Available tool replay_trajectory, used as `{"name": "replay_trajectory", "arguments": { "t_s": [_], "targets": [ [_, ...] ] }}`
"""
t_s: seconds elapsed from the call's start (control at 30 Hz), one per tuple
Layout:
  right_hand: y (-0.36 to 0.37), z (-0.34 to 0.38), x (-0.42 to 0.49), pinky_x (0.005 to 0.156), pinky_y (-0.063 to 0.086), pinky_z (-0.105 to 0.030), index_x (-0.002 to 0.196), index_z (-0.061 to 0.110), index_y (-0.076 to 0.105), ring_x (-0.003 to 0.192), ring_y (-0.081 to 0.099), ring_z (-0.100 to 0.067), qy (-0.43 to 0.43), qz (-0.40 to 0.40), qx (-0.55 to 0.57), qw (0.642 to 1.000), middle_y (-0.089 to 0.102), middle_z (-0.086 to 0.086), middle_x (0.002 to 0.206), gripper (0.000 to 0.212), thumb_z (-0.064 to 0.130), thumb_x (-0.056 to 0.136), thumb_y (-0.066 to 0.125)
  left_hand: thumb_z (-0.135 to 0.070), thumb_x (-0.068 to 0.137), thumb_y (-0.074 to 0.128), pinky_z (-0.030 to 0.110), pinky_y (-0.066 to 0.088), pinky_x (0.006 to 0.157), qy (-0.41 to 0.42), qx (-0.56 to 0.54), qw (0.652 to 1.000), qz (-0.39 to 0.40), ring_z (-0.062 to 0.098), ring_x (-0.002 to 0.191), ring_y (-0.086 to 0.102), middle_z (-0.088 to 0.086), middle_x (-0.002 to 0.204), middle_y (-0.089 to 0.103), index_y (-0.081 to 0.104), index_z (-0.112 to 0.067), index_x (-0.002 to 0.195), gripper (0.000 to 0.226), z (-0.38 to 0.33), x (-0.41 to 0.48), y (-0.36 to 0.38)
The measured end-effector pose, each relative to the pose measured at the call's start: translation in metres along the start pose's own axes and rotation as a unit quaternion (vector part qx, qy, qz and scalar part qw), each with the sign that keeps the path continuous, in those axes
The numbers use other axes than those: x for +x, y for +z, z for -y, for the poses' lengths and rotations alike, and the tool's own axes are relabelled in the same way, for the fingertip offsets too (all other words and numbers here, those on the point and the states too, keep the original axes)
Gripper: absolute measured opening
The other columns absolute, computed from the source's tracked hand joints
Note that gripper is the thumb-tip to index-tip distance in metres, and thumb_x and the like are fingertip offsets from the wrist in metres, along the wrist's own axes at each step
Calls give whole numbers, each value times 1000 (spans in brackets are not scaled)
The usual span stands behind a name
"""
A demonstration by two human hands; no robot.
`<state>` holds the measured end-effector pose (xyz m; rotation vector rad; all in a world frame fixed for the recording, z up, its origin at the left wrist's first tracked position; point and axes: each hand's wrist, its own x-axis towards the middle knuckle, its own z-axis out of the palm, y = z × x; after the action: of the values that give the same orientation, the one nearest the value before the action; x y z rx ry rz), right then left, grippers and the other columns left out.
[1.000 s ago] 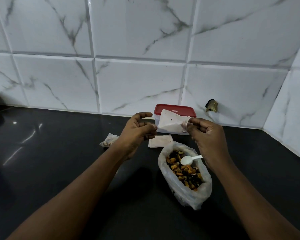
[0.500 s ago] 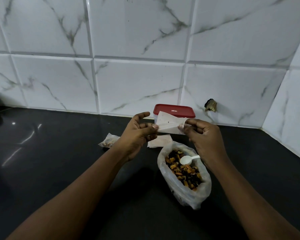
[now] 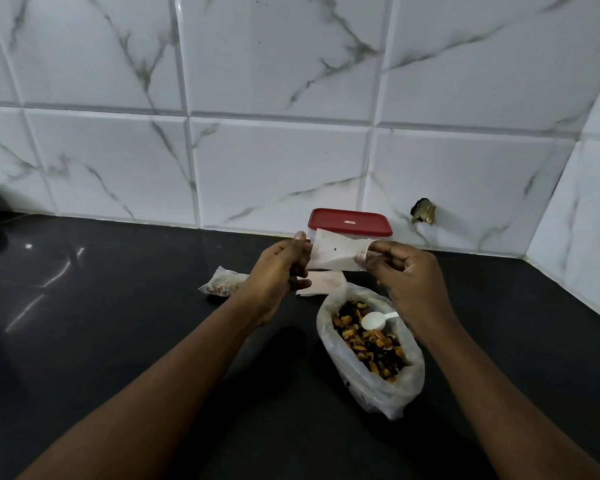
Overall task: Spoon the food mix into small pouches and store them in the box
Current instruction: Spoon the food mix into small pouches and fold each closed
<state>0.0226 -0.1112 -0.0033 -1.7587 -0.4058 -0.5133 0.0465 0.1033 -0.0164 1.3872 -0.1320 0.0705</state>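
A wall of white, grey-veined marble tiles fills the upper half of the head view. Below it lies a glossy black counter, on which everything is set.

Two bare forearms are stretched in from the near edge, and the hands are raised together just past the middle of the counter. The left hand is seen at about nine o'clock from the right hand.

An open, translucent plastic bag lies on the counter at about five o'clock from the hands. It is loaded with the food mix (orange, brown and dark pieces). Against the wall, at twelve o'clock from the bag, the box is stood with its red lid shut.

An empty pouch, white and thin, is held up between the hands, in front of the box and above the counter. Its left edge is pinched by the left hand's fingers. Its right end is gripped by the curled fingers of the right hand, some fingertips showing dimly through the material.

Beneath it a second flat pouch is laid on the counter, just beyond the bag's mouth. A filled pouch is laid well apart at nine o'clock from that one, partly hidden by the left wrist.

A small white spoon is rested in the bag on top of the mix, its handle pointed toward three o'clock. A dark broken patch is seen in the tile at three o'clock from the box.
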Motion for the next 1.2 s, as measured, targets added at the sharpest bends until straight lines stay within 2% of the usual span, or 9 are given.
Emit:
{"name": "replay_trajectory", "arguments": {
  "t_s": [0.3,0.43,0.53,0.63,0.73,0.9,1.0,1.13,1.2],
  "targets": [
    [4,-5,-1,86,58,-20,115,16,79,97,73,-1,-7,75,-66,995,78,9,102,33,33,87,81,-21,99,69,44,52,79,-12,-56,996,-75,22,75,60,8,80,69,71,-11,80,22,3,3,0],
    [4,-4,-1,89,61,-28,111,18,80,95,74,-5,5,94,-61,994,79,8,98,28,29,86,82,-21,101,67,38,57,78,14,-30,992,-118,23,83,62,7,88,70,70,-4,100,18,-1,-4,7],
    [3,-1,-2,86,59,-24,110,21,80,94,73,0,0,89,-79,993,79,12,97,26,32,87,82,-22,98,64,19,53,82,144,94,982,-84,4,110,61,-3,134,61,60,-23,135,37,-17,-17,9],
    [2,3,-2,86,61,-27,110,21,80,94,73,-1,6,83,-70,994,79,12,97,25,31,88,82,-39,80,63,46,18,122,289,457,841,30,9,154,16,-17,163,27,31,-46,154,81,-24,-26,8],
    [5,4,-4,88,63,-38,109,18,80,93,76,-10,17,118,-34,992,80,5,95,20,24,89,81,-55,83,63,58,-8,125,289,604,738,85,11,158,2,-15,164,27,21,-44,157,86,-11,-32,18],
    [5,14,-6,84,60,-25,109,16,80,93,75,-7,-5,159,-23,987,80,5,98,16,13,95,74,-43,88,76,55,17,121,287,518,805,19,8,120,58,-15,115,67,55,-30,131,49,5,-27,19],
    [-21,18,6,77,53,-15,106,27,78,88,70,2,-29,142,-199,969,77,12,96,11,25,98,70,-39,79,85,47,43,110,241,392,887,-18,0,106,64,-17,105,70,63,-32,119,46,4,-23,11],
    [-57,-3,21,95,52,-37,127,31,66,118,58,-16,108,294,-514,799,66,5,123,36,52,97,64,-20,79,89,42,59,93,177,251,952,-11,11,100,71,-7,102,75,68,-23,109,36,3,-21,8],
    [-60,-9,21,80,50,-30,112,29,69,104,63,-14,154,329,-514,777,68,2,115,25,49,97,66,-17,80,88,46,60,92,157,238,958,-15,15,98,71,-3,101,75,69,-20,105,31,4,-20,7]
  ]
}}
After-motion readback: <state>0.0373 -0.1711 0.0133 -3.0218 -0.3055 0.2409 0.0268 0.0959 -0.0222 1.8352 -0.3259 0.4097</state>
